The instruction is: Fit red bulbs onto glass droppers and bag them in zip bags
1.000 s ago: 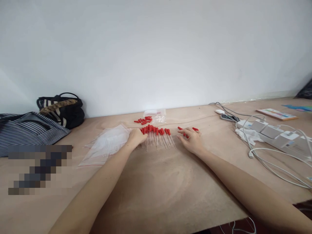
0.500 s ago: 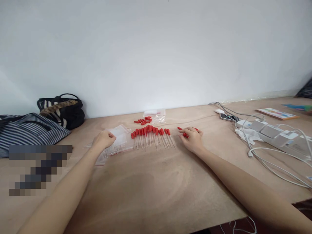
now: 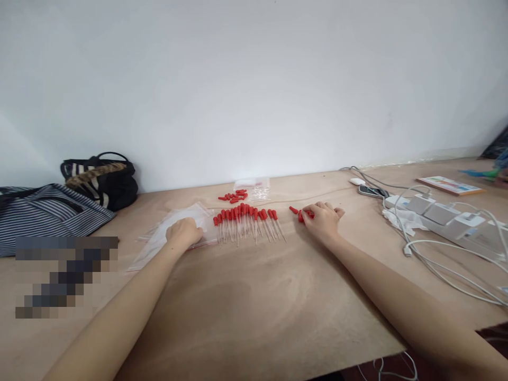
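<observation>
My left hand [image 3: 183, 233] is closed over the clear zip bags [image 3: 156, 241]; its fingertips are hidden, so I cannot make out what they hold. To its right, several glass droppers with red rubber bulbs [image 3: 248, 211] lie side by side in a fanned row, glass tips toward me. Beyond the row's right end, my right hand [image 3: 324, 221] rests low with bent fingers closed on a red rubber bulb [image 3: 307, 214]. A loose red bulb [image 3: 293, 210] lies just left of these fingers. Behind the row sits a small heap of red bulbs [image 3: 234, 196].
Near the wall lies a clear bag of glass tubes [image 3: 256, 189]. A striped bag [image 3: 51, 214] and a black bag [image 3: 115, 182] stand at left. At right are a white power strip with chargers [image 3: 448, 217], cables [image 3: 432, 270], a tissue [image 3: 402, 219] and a colourful board [image 3: 450, 185].
My left hand has moved right and slightly down over the bags, which now lie flatter and further left. My right hand has shifted slightly right, uncovering more of the red bulbs.
</observation>
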{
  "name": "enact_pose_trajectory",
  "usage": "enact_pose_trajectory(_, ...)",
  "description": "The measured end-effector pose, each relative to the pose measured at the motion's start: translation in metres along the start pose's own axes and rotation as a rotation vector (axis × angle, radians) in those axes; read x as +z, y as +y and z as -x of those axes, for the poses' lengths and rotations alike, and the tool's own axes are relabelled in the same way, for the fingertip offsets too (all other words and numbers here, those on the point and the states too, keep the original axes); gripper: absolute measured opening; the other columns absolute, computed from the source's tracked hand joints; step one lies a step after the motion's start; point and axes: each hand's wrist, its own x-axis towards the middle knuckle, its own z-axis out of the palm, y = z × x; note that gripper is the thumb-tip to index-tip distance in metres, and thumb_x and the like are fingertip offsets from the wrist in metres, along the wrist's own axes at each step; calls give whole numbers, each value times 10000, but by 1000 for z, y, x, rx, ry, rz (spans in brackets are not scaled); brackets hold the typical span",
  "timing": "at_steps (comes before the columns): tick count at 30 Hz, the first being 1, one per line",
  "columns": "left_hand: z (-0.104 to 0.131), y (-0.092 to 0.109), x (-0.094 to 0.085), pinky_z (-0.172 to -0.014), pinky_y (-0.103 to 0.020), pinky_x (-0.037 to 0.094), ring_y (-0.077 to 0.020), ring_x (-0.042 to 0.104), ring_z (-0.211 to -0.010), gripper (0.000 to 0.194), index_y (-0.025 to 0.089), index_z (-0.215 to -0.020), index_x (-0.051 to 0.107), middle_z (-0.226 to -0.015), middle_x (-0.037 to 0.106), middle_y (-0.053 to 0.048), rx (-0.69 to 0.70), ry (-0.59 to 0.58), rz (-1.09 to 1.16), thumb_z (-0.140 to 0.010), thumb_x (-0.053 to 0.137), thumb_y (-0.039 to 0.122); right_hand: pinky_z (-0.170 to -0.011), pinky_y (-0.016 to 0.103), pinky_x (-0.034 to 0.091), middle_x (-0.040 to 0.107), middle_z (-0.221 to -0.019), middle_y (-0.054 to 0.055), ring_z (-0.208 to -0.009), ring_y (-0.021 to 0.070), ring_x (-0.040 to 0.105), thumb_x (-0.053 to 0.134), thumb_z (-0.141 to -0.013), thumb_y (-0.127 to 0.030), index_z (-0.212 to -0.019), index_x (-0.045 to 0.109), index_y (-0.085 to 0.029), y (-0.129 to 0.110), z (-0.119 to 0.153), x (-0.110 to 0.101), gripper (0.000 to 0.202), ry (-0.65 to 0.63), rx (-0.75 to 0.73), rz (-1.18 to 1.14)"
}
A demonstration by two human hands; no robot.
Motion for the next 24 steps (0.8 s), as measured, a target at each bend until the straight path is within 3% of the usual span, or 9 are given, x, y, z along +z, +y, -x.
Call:
enact_pose_trajectory(5,9,5,-8,-644,-358,420,-330,593,-841,249,118,-743,641,-852,649,-189,74,31,-17,-774,456,283,-721,394,172,608,-782,69,-806,216,454,455,-774,-345,-731,670,-211,7,-7,1,257,5,1,54)
enact_pose_trajectory(7,22,10,-10,-701,-348,409,-297,574,-877,265,131,-774,626,-884,637,-164,170,91,-2,-815,411,280,-719,394,177,602,-779,70,-806,217,446,466,-772,-365,-704,670,-212,6,-7,2,264,-8,-38,75)
enact_pose_trajectory(8,30,14,-10,-731,-335,401,-271,562,-892,256,145,-792,613,-897,630,-141,245,132,18,-829,396,274,-719,394,180,600,-777,71,-809,218,442,473,-769,-373,-694,670,-213,5,-7,3,265,-15,-63,88)
enact_pose_trajectory(11,58,27,-1,-691,-320,403,-217,548,-757,200,162,-738,559,-771,605,-83,652,275,163,-830,392,221,-722,397,190,599,-780,73,-818,222,436,502,-756,-397,-681,672,-218,0,-6,6,258,-47,-135,135)
enact_pose_trajectory(14,81,39,17,-634,-307,391,-181,522,-656,186,172,-719,515,-704,587,-39,872,304,257,-846,379,185,-726,401,200,600,-790,77,-829,231,437,540,-738,-403,-668,674,-222,-2,-4,8,236,-98,-161,178)
enact_pose_trajectory(19,92,48,41,-643,-304,379,-170,539,-685,236,159,-788,519,-733,607,-33,1043,410,336,-907,327,225,-714,400,211,610,-802,84,-839,239,445,529,-762,-344,-708,681,-234,0,-5,12,195,-152,-159,200)
enact_pose_trajectory(24,89,46,44,-654,-304,376,-171,552,-723,264,167,-867,549,-770,613,-38,1084,444,350,-923,298,231,-709,390,210,623,-818,79,-840,224,463,514,-773,-273,-698,667,-209,-1,-4,11,183,-207,-163,199)
